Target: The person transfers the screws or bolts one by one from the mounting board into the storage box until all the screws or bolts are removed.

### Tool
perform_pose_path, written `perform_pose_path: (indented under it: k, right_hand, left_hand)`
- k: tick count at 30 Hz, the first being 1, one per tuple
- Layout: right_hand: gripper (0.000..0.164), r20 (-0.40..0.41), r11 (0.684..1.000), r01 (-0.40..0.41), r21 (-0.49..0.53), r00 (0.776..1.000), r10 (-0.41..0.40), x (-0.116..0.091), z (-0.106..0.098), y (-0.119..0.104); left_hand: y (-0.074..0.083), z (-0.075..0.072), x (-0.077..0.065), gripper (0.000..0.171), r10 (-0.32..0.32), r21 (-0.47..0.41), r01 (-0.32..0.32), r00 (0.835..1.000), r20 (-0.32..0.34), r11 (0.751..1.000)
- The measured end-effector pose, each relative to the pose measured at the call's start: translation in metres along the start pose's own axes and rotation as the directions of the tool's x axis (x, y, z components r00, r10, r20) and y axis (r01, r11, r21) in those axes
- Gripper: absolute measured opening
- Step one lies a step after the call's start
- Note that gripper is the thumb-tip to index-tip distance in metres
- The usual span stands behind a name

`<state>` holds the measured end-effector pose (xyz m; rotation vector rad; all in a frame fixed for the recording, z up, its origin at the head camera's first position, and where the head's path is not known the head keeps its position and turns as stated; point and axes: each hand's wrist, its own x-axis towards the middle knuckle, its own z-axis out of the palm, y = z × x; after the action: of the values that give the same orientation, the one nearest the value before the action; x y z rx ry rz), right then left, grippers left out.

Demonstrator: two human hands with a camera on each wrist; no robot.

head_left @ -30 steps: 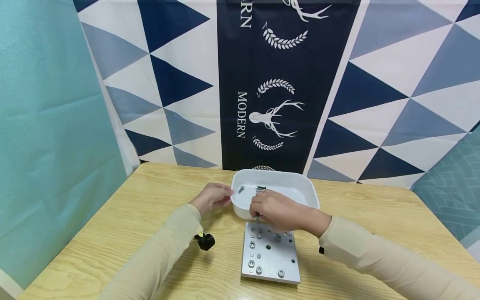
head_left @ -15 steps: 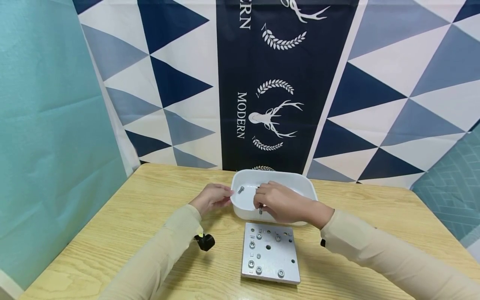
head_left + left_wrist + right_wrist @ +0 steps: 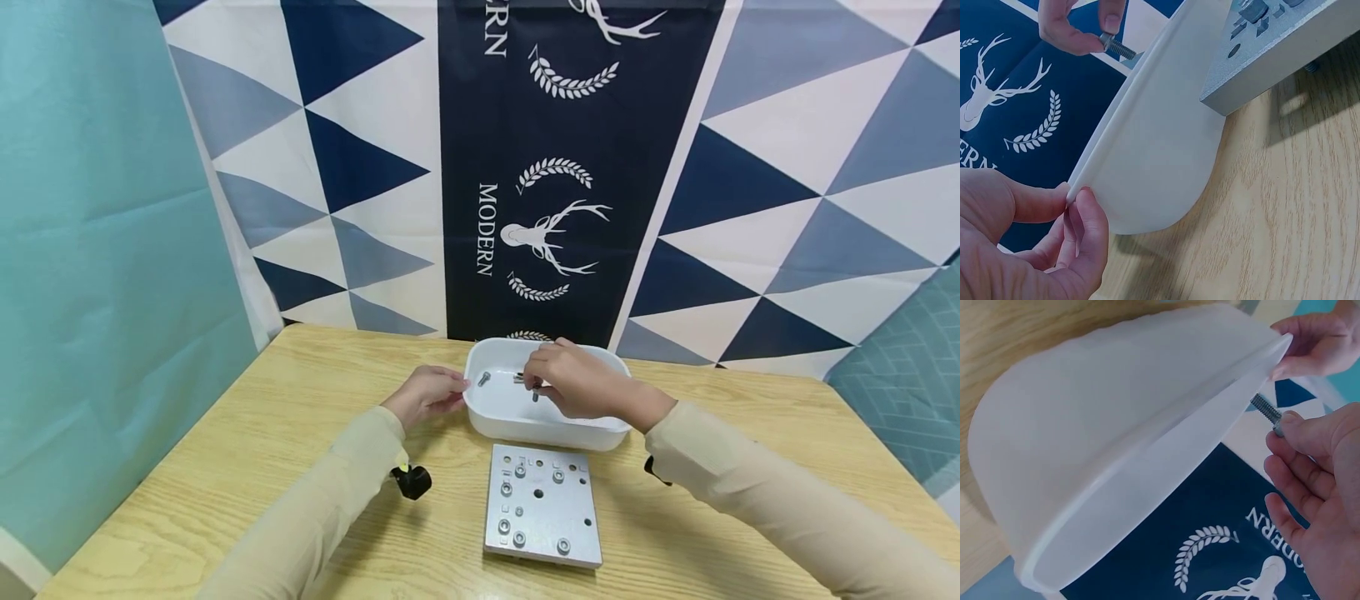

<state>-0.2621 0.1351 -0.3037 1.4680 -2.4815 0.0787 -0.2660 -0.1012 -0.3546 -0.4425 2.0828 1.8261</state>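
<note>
Between thumb and fingertips my right hand (image 3: 567, 379) pinches a metal bolt (image 3: 1266, 409) by its head, with the threaded shank sticking out. In the head view that hand is over the white plastic tub (image 3: 547, 431). My left hand (image 3: 1047, 231) pinches the tub's left rim between thumb and fingers. Inside the tub lie another bolt (image 3: 483, 379) near the left end and a small dark-and-silver piece (image 3: 518, 378), partly hidden by the right hand. A silver metal plate (image 3: 551, 517) lies in front of the tub, with several bolts set in it and some bare holes.
The wooden table (image 3: 300, 400) carries the tub and plate, and a patterned cloth (image 3: 375, 167) hangs behind its far edge. A black wrist camera (image 3: 412, 482) sits below the left sleeve.
My right hand has moved from above the plate's far edge back over the tub, carrying the bolt with it. The left hand stays on the rim.
</note>
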Motion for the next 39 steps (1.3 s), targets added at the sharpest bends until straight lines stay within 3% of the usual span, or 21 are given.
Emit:
perform_pose_path:
  k: [15, 28, 34, 39]
  right_hand:
    - [0.019, 0.008, 0.996, -0.088, -0.013, 0.996, 0.088, 0.000, 0.006, 0.028]
    - [0.019, 0.074, 0.989, -0.150, 0.007, 0.986, 0.150, 0.002, 0.009, 0.044]
    - [0.022, 0.108, 0.982, -0.186, 0.026, 0.977, 0.182, -0.001, 0.008, 0.041]
    - [0.023, 0.085, 0.991, -0.135, 0.019, 0.987, 0.133, -0.006, 0.005, 0.027]
  left_hand:
    - [0.000, 0.001, 0.002, 0.026, 0.005, -0.010, -0.005, 1.000, 0.002, 1.000]
    - [-0.001, 0.004, 0.000, 0.026, 0.004, -0.020, -0.004, 1.000, 0.001, 1.000]
    - [-0.001, 0.002, 0.001, 0.026, 0.003, -0.022, -0.003, 1.000, 0.009, 1.000]
    - [0.000, 0.001, 0.000, 0.027, 0.008, -0.022, -0.008, 1.000, 0.007, 1.000]
